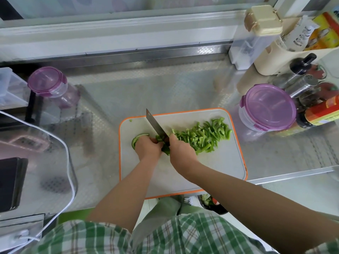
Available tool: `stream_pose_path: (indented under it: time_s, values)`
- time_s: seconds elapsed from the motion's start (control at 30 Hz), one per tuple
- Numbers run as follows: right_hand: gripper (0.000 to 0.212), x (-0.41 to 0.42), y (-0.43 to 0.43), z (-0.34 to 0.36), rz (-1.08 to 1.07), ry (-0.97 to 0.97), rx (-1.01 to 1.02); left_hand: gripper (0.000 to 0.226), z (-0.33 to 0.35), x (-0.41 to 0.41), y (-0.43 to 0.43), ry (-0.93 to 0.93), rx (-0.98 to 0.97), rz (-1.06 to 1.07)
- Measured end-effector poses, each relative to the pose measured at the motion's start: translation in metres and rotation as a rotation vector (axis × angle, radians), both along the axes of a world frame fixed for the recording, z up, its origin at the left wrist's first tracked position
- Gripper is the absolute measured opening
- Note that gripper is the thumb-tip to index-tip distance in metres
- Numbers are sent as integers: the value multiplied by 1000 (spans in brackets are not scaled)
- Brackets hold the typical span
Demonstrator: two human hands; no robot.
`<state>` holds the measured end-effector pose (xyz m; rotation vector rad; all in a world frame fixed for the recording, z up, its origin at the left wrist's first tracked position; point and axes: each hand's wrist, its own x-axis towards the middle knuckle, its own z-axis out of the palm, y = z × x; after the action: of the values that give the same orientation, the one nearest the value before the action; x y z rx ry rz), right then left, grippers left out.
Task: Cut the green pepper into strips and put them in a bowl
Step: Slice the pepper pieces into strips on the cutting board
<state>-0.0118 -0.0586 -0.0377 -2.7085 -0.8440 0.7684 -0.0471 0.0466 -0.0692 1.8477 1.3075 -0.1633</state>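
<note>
1. Right hand (180, 151) was clamped on the cleaver (156, 125). Its handle was hidden inside the grip. The blade pointed away and to the left, edge down on pepper between the two hands.
2. Left hand (147, 146) had its fingers curled over the green pepper piece (136, 139), pinning it to the board just left of the blade. The hands were close together, nearly touching.
3. Pepper strips (203, 136) lay in a loose pile right of the blade, all on the board.
4. Cutting board (220, 162) was white with an orange rim and sat on the metal countertop (146, 85) near its front edge.
5. Purple-lidded container (269, 107) stood just beside the board's far right corner.
6. Purple-lidded jar (48, 82) stood well apart at far left.
</note>
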Motion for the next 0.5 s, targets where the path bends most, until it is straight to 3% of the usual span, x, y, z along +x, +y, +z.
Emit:
stream_pose_path:
  time_s: [0.23,0.33,0.5]
  values:
    - [23,6,4,-9,-13,-1,17,12,4,-1,0,-49,-31,5]
    - [7,9,1,-12,-103,37,96,8,5,-2,-1,-72,-26,14]
    - [11,17,-9,-3,-104,65,161,15,1,-2,-2,-112,-95,85]
